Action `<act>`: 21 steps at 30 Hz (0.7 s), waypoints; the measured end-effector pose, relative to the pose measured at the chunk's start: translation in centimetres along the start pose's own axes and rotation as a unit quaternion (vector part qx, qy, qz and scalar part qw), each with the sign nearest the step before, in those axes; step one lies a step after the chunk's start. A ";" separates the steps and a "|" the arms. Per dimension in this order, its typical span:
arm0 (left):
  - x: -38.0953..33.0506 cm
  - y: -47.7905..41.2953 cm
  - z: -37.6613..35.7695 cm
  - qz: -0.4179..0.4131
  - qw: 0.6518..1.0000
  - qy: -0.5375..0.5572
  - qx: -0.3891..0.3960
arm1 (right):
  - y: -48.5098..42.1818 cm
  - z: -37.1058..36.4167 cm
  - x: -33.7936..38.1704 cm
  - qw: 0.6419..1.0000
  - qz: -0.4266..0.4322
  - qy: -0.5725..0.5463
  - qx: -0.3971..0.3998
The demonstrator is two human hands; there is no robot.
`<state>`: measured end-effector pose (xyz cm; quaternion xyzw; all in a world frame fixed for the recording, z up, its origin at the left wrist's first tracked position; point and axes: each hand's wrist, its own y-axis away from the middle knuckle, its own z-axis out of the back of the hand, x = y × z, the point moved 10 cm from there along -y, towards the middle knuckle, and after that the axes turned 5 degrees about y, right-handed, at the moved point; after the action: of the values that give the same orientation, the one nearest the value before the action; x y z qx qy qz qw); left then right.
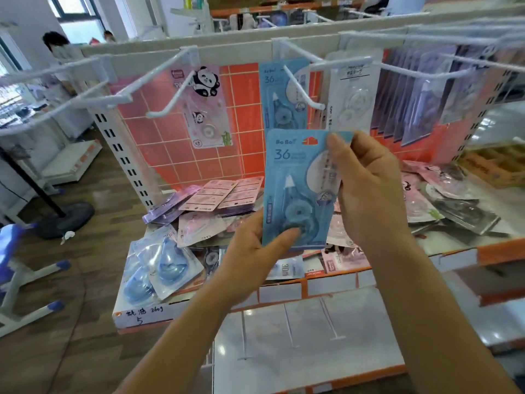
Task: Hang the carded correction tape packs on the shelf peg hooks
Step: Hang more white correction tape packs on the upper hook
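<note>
I hold a blue carded correction tape pack (295, 177) upright in front of the shelf. My left hand (250, 251) pinches its lower edge, thumb on the front. My right hand (366, 189) grips its upper right side, thumb near the hang hole. Just above it a matching blue pack (279, 95) hangs on a white peg hook (304, 89). A pink panda pack (207, 106) hangs to the left, and a white pack (352, 95) to the right. An empty peg hook (167, 81) juts out at the left.
Loose packs lie heaped on the shelf board: pink ones (224, 194), blue ones (159, 268) at the left, more (443, 194) at the right. A dense row of purple packs (420, 89) hangs upper right. Two people (59, 49) stand far left. A fan base (65, 217) sits on the floor.
</note>
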<state>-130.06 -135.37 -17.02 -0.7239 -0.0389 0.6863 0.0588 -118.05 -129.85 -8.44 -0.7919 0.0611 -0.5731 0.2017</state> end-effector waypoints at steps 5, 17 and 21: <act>-1.7 -1.4 -0.1 -0.041 0.999 -0.024 -0.017 | -1.0 0.1 2.7 0.999 0.051 0.005 -0.005; -2.7 -2.6 -0.7 -0.069 0.997 -0.045 -0.006 | -2.4 0.8 2.9 0.995 0.076 0.058 -0.034; -2.9 -3.7 0.4 -0.095 0.992 -0.068 -0.050 | -3.8 1.0 2.4 0.988 0.089 0.115 -0.045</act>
<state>-130.51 -132.06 -13.63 -0.6703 -0.1455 0.7227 0.0849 -116.81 -126.92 -5.09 -0.7203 0.1799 -0.6369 0.2076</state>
